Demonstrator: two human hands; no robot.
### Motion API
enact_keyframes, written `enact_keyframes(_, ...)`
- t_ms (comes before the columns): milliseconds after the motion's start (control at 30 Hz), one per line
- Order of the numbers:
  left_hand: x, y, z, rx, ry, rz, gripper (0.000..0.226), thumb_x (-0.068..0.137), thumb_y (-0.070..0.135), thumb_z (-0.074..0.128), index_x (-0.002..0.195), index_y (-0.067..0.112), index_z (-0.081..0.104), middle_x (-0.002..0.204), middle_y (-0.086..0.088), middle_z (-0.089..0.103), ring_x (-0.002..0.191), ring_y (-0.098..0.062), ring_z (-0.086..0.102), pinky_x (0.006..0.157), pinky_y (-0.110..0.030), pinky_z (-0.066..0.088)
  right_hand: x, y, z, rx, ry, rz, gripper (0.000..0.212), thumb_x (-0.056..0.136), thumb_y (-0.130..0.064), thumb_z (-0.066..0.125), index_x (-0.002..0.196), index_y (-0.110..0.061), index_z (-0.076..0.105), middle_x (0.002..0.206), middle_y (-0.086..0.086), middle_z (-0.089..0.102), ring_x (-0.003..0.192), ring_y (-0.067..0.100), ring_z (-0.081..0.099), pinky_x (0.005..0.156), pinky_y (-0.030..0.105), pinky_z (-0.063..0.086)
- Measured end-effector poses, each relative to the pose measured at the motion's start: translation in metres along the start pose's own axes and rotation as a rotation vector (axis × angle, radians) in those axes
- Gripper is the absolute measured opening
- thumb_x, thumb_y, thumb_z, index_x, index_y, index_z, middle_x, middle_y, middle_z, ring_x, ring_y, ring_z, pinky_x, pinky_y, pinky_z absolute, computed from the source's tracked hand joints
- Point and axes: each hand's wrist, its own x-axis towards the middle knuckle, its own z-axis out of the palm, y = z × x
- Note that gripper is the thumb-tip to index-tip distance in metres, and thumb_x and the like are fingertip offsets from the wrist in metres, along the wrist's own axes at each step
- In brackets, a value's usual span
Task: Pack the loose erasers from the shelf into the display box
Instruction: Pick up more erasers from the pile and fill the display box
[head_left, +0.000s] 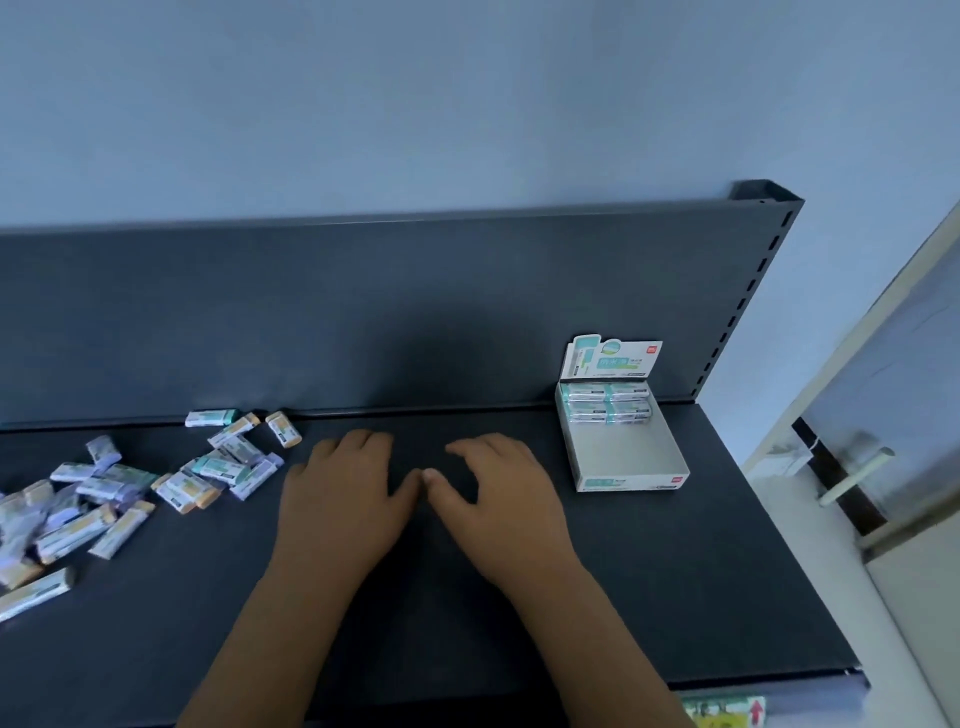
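While I watch through the head camera, both hands lie palm down on the matte, dark shelf (675, 597), side by side near its middle. The left hand (343, 499) and the right hand (498, 499) have their fingers loosely spread and grip nothing, and their thumb tips almost meet between them. Off to the left sprawls a heap of loose erasers (218, 467). They are small rectangular blocks in glossy printed sleeves with teal, lilac or orange ends, some overlapping and some lying alone near the flat, dark back panel (363, 312). To the right, well apart from the hands, stands the display box (631, 482), white cardboard with an open top and an upright printed header card (613, 358). Rows of packed erasers (608, 405) fill its rear part against the header, while its front part shows bare pale floor.
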Motion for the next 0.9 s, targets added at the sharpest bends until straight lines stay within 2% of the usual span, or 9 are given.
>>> enact_keyframes(67,-0.004,0.001,-0.002,0.002,-0.016,-0.032,0.072,0.078,0.069,0.026,0.117,0.022,0.064,0.115,0.0,0.067,0.107,-0.027,0.06,0.083,-0.043,0.052,-0.001,0.001,0.001,-0.01,-0.05,0.009,0.054,0.09,-0.063,0.046,0.123,-0.024,0.065,0.119,-0.01,0.063,0.115,0.011,0.052,0.098,0.031,0.045)
enact_keyframes(200,-0.011,0.002,-0.007,-0.001,-0.018,-0.077,0.077,0.076,0.071,0.024,0.12,0.021,0.063,0.118,0.001,0.065,0.111,-0.025,0.058,0.087,-0.045,0.053,-0.002,0.002,0.006,0.062,-0.095,0.017,0.06,0.089,-0.066,0.042,0.125,-0.023,0.064,0.121,-0.008,0.062,0.115,0.013,0.052,0.096,0.034,0.047)
enact_keyframes(300,-0.013,-0.003,-0.015,0.018,-0.038,-0.077,0.077,0.075,0.07,0.023,0.118,0.02,0.062,0.117,0.0,0.065,0.111,-0.025,0.058,0.084,-0.043,0.053,0.002,-0.003,0.015,0.053,-0.138,0.009,0.058,0.091,-0.064,0.044,0.127,-0.022,0.062,0.123,-0.006,0.062,0.115,0.015,0.052,0.096,0.037,0.047)
enact_keyframes(433,-0.019,-0.024,-0.024,0.027,-0.017,-0.122,0.054,0.083,0.063,0.043,0.113,0.022,0.062,0.113,0.002,0.065,0.11,-0.024,0.058,0.081,-0.042,0.053,0.003,-0.019,0.028,0.057,-0.183,-0.015,0.053,0.093,-0.061,0.046,0.129,-0.024,0.061,0.124,-0.007,0.06,0.115,0.014,0.051,0.096,0.038,0.047)
enact_keyframes(633,-0.02,-0.082,-0.026,-0.05,-0.023,-0.135,0.048,0.087,0.058,0.052,0.123,0.026,0.06,0.117,0.005,0.064,0.112,-0.023,0.058,0.085,-0.042,0.053,0.009,-0.06,0.066,0.01,-0.182,-0.038,0.044,0.093,-0.052,0.051,0.125,-0.025,0.063,0.121,-0.007,0.062,0.115,0.016,0.052,0.095,0.039,0.047)
enact_keyframes(767,-0.015,-0.135,-0.025,-0.067,0.013,-0.09,0.036,0.086,0.058,0.053,0.106,0.029,0.064,0.103,0.007,0.064,0.1,-0.023,0.058,0.077,-0.039,0.052,0.017,-0.099,0.104,0.053,-0.174,-0.008,0.035,0.091,-0.044,0.053,0.12,-0.026,0.064,0.116,-0.006,0.062,0.111,0.017,0.053,0.092,0.042,0.049)
enact_keyframes(833,-0.012,-0.169,-0.029,-0.092,-0.007,-0.065,0.039,0.085,0.058,0.051,0.105,0.028,0.066,0.102,0.005,0.064,0.098,-0.024,0.058,0.076,-0.04,0.052,0.026,-0.121,0.124,0.079,-0.158,0.026,0.028,0.092,-0.039,0.054,0.115,-0.027,0.065,0.111,-0.005,0.062,0.106,0.018,0.053,0.09,0.043,0.049)
enact_keyframes(900,-0.009,-0.206,-0.034,-0.147,-0.041,-0.051,0.049,0.08,0.059,0.044,0.111,0.028,0.067,0.109,0.005,0.065,0.103,-0.025,0.06,0.082,-0.041,0.053,0.035,-0.142,0.143,0.088,-0.132,0.06,0.023,0.093,-0.033,0.055,0.111,-0.025,0.067,0.106,-0.003,0.062,0.103,0.019,0.053,0.087,0.043,0.05)
